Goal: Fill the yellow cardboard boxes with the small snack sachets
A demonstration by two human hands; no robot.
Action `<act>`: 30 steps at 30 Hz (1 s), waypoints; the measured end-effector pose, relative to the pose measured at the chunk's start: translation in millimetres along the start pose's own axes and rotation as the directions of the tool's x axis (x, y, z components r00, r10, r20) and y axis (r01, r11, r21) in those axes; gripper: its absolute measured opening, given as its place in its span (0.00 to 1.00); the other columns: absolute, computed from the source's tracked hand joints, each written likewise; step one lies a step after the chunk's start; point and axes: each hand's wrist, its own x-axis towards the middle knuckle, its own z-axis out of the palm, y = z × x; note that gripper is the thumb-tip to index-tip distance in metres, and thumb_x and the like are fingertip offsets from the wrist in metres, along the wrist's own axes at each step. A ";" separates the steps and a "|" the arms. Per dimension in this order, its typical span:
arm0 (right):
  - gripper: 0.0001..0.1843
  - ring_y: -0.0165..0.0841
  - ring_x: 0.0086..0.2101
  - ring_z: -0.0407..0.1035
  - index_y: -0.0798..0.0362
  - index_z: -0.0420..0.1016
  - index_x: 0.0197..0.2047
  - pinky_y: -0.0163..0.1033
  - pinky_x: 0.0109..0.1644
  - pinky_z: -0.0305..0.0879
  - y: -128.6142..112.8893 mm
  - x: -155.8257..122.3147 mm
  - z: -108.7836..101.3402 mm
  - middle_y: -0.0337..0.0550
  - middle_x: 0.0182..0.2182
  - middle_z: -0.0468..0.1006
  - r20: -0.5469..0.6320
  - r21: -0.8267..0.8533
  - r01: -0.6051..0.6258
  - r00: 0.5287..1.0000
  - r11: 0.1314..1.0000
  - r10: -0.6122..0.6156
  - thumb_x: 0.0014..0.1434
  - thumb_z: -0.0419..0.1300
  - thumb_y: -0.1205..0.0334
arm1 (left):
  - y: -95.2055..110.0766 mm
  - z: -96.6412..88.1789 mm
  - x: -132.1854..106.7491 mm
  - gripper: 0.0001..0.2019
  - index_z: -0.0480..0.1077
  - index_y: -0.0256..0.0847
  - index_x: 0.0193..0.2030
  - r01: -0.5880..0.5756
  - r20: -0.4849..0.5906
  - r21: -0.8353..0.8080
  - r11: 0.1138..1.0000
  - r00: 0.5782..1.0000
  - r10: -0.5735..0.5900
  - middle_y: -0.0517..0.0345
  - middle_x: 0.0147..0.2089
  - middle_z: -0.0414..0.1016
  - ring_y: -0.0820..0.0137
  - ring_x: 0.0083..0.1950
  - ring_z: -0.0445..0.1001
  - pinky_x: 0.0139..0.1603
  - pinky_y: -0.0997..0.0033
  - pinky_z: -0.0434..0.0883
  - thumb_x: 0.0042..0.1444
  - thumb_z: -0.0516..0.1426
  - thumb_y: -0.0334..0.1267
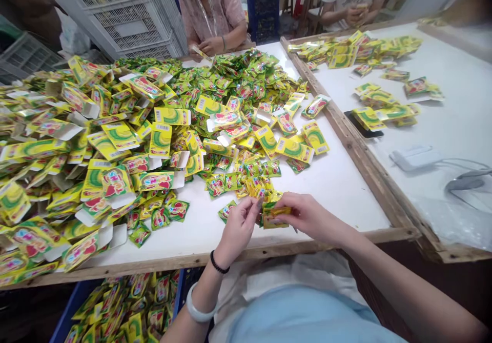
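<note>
My left hand [239,226] and my right hand [307,216] meet over the near edge of the white table [338,189]. Between them they pinch a small stack of yellow and green sachets [274,215]. Just beyond my fingers lies a loose heap of small sachets [246,176]. A big pile of flat yellow and green cartons [96,143] covers the left and far part of the table.
A blue crate [126,307] full of packed cartons sits under the table at my left. Across the table a person's hands [209,45] handle a carton. A second table [453,117] on the right holds more cartons, a phone and a cable. White crates are stacked behind.
</note>
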 end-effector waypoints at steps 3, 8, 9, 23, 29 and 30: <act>0.08 0.27 0.24 0.63 0.52 0.68 0.37 0.32 0.26 0.60 5.7 4.1 4.4 0.37 0.28 0.71 -0.106 -0.021 -0.060 0.993 0.998 0.057 0.54 0.61 0.61 | 0.7 1.1 -4.1 0.09 0.65 0.39 0.37 0.013 0.034 -0.133 0.991 0.999 -0.009 0.60 0.31 0.71 0.73 0.32 0.72 0.34 0.75 0.69 0.54 0.59 0.40; 0.29 0.32 0.34 0.68 0.50 0.59 0.54 0.35 0.30 0.68 17.3 5.1 17.4 0.48 0.47 0.69 -0.195 0.182 -0.066 0.975 0.981 0.102 0.52 0.63 0.53 | -0.6 11.5 -4.8 0.08 0.64 0.38 0.31 -0.048 -0.133 -0.143 0.989 0.991 0.029 0.58 0.30 0.73 0.72 0.33 0.72 0.35 0.73 0.69 0.55 0.58 0.40; 0.25 0.32 0.32 0.69 0.50 0.61 0.54 0.35 0.30 0.69 17.7 4.7 19.9 0.47 0.44 0.71 -0.124 0.248 -0.079 0.986 0.965 0.112 0.55 0.60 0.52 | 0.1 11.2 -3.1 0.08 0.66 0.38 0.32 -0.090 -0.153 -0.058 0.994 0.985 0.080 0.57 0.31 0.73 0.71 0.34 0.72 0.37 0.71 0.69 0.56 0.57 0.40; 0.19 0.29 0.25 0.65 0.53 0.72 0.47 0.34 0.24 0.62 41.0 -16.6 -2.4 0.44 0.35 0.78 -0.213 0.426 -0.160 0.939 0.890 0.270 0.56 0.60 0.51 | 20.4 -143.5 64.8 0.22 0.64 0.40 0.52 -0.040 -0.209 0.878 0.477 0.864 0.458 0.46 0.71 0.38 0.50 0.70 0.24 0.65 0.39 0.33 0.50 0.58 0.41; 0.13 0.25 0.21 0.62 0.53 0.71 0.40 0.31 0.21 0.62 4.3 -4.5 -10.9 0.42 0.32 0.76 -0.323 0.567 -0.017 0.915 0.824 0.241 0.54 0.63 0.56 | 26.5 -49.5 31.8 0.15 0.67 0.38 0.45 -0.210 -0.178 0.183 0.960 0.954 0.243 0.49 0.41 0.75 0.61 0.44 0.75 0.50 0.57 0.70 0.58 0.49 0.46; 0.12 0.25 0.21 0.62 0.52 0.71 0.41 0.31 0.21 0.63 -4.5 -1.2 -13.0 0.42 0.33 0.76 -0.361 0.556 0.041 0.911 0.830 0.197 0.54 0.63 0.57 | 26.5 -33.1 25.1 0.15 0.67 0.38 0.44 -0.167 -0.128 0.098 0.981 0.976 0.179 0.51 0.36 0.75 0.64 0.37 0.75 0.42 0.60 0.73 0.56 0.52 0.47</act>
